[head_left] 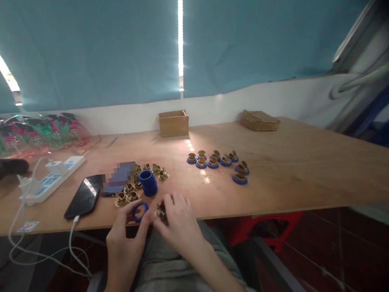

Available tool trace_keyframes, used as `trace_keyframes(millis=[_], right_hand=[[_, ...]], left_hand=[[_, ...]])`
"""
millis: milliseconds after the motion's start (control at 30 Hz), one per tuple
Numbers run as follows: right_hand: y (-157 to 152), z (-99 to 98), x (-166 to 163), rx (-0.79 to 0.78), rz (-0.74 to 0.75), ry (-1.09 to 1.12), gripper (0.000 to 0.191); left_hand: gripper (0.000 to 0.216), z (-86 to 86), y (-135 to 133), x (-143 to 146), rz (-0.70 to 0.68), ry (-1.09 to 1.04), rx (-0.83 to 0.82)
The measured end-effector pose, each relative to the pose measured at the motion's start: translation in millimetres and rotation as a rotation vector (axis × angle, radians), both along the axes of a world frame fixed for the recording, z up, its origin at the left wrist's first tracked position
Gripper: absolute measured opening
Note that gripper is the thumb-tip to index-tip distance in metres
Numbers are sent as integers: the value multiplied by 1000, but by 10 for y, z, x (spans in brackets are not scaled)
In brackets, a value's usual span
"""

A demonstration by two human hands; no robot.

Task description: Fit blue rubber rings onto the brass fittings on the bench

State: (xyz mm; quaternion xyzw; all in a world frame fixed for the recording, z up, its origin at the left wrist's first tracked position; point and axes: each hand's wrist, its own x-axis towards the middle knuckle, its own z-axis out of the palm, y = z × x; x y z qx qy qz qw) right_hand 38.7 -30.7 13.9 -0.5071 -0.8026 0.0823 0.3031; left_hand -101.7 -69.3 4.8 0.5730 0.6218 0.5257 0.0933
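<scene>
My left hand (126,240) pinches a blue rubber ring (139,211) between thumb and fingertips at the near edge of the wooden table (289,172). Close beside it, my right hand (177,223) is closed round a small brass fitting (160,210). Just beyond my hands stands a stack of blue rings (148,182), with loose brass fittings (126,196) scattered around it. Farther right lie several brass fittings with blue rings on them (217,160).
A black phone (84,196) on a white cable lies left of the parts, beside a white power strip (52,178). A small cardboard box (173,123) and a brown packet (259,120) sit at the table's back. Bagged colourful items (28,134) lie far left.
</scene>
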Motion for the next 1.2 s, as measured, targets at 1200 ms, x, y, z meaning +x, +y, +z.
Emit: trace_keyframes(millis=[1200], right_hand=[[-487, 93, 853, -517, 533, 932, 52]], left_hand=[[47, 60, -201, 599, -516, -326, -44]])
